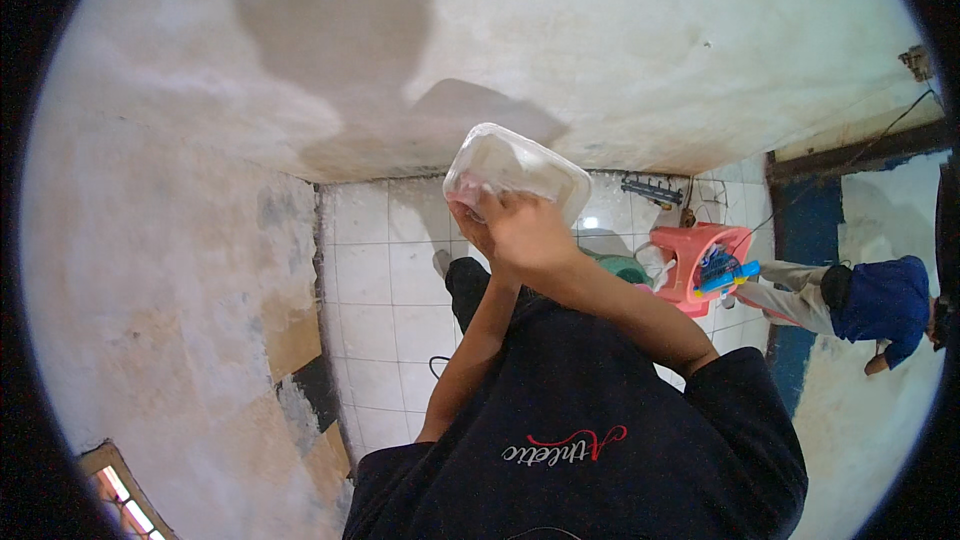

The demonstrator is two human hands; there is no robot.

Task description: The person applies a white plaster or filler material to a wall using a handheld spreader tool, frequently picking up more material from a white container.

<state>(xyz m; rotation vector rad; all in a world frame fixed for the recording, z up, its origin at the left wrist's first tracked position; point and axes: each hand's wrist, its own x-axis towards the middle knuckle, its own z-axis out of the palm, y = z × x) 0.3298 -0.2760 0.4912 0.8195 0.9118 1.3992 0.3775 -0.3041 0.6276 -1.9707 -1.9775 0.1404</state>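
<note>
A white rectangular plastic tub [562,176] with rounded corners is held up in front of my chest, close to the wall. Pale smears coat its inside. My left hand [480,238] is closed on the tub's near left side, partly covered by the other hand. Across the tub's near edge reaches my right hand [532,228], its fingers curled in toward the left side. By those fingers is a pinkish patch; whether it is a held thing or fingertips I cannot make out.
Patchy plastered walls [620,60] stand ahead and at left, above a white tiled floor [365,290]. On the right are a pink plastic stool [672,240] bearing blue and yellow items, a green object [622,268], and a dark rack-like strip [652,190]. Another person [880,305] in blue stands far right.
</note>
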